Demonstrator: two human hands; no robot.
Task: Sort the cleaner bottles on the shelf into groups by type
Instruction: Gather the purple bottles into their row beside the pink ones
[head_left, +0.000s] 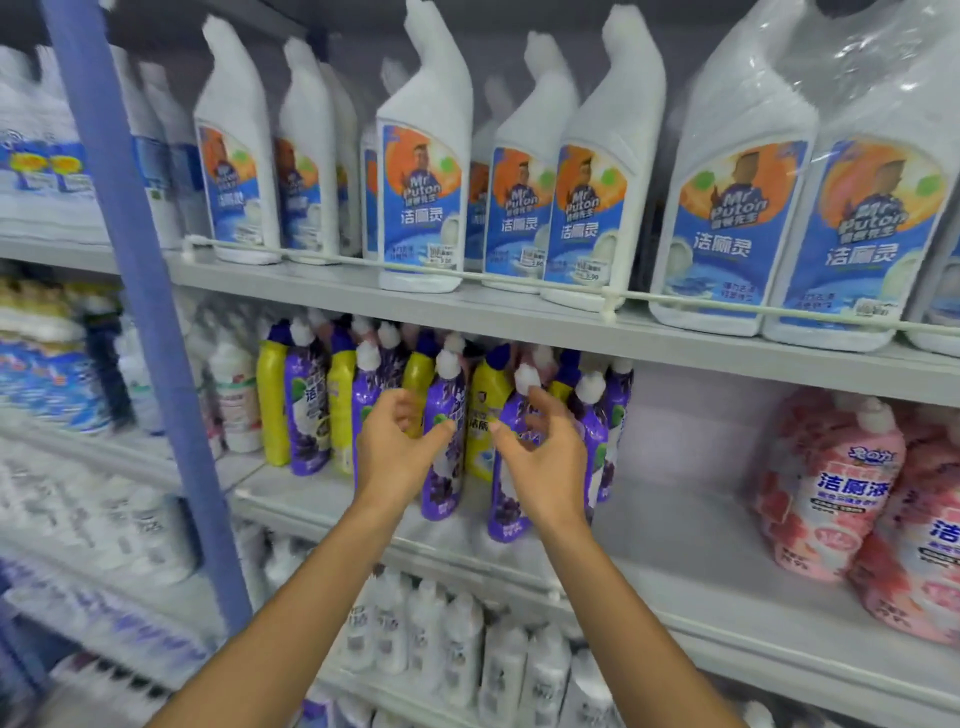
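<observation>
Purple bottles with white caps and yellow bottles with blue caps stand mixed together on the middle shelf (332, 499). My left hand (395, 452) hovers with loosely curled fingers in front of a purple bottle (441, 467), holding nothing. My right hand (545, 457) reaches at another purple bottle (506, 499), fingers spread and slightly bent near its white cap, not clearly gripping it. A yellow bottle (483, 415) stands between the two hands, behind them.
White angled-neck bottles (421, 171) with blue labels fill the upper shelf behind a rail. Pink bottles (831, 493) stand at the right of the middle shelf, with bare shelf between them and the purple group. A blue upright post (150, 322) is at the left. White bottles fill the lower shelf.
</observation>
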